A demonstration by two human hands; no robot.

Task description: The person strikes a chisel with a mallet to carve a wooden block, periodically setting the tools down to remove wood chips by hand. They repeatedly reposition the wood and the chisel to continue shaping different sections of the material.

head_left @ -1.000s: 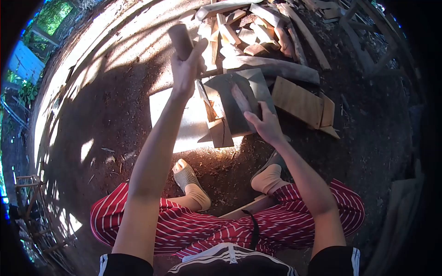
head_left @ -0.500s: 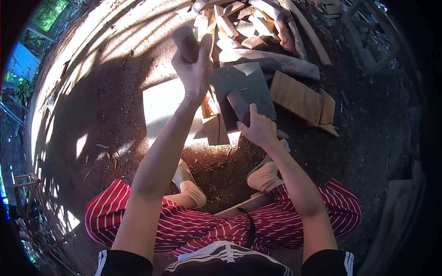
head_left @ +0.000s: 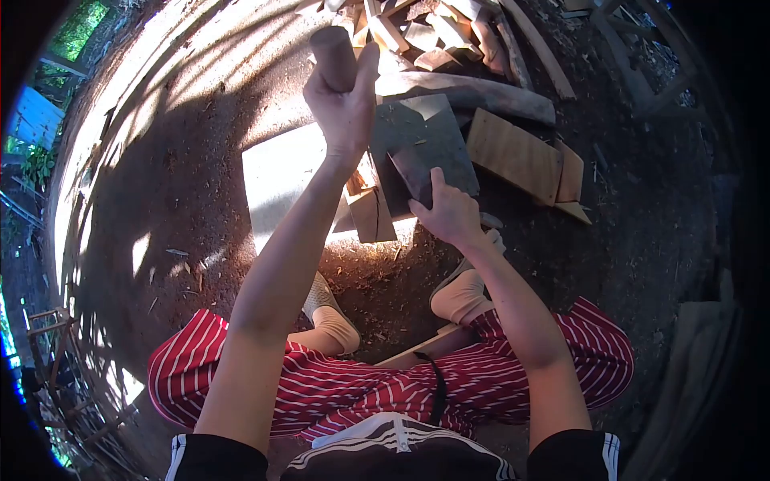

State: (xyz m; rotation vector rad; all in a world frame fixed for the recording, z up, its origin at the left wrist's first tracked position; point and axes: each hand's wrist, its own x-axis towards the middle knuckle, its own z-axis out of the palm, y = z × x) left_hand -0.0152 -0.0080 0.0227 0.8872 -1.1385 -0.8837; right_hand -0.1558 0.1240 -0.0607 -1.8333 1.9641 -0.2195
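Note:
My left hand [head_left: 343,120] is closed round a thick round wooden piece [head_left: 334,60], like a club, whose flat end points up. My right hand [head_left: 451,212] grips a dark flat-bladed tool [head_left: 411,170], its index finger stretched along it; the grip itself is hidden by the hand. Between the hands, a cracked wood block [head_left: 373,216] lies with its far part behind my left forearm. Under these are a sunlit pale board [head_left: 281,176] on the left and a grey slab [head_left: 429,124] on the right.
A heap of split wood [head_left: 437,40] and a curved log [head_left: 497,100] lie beyond the slab. Brown wooden blocks [head_left: 515,156] rest to its right. My feet [head_left: 329,321] are near the boards' front edge, on dirt ground [head_left: 176,224] with chips.
My left hand has shifted slightly up and right with the round wooden piece. My right hand and the dark tool have moved only a little. The whole view has tilted slightly.

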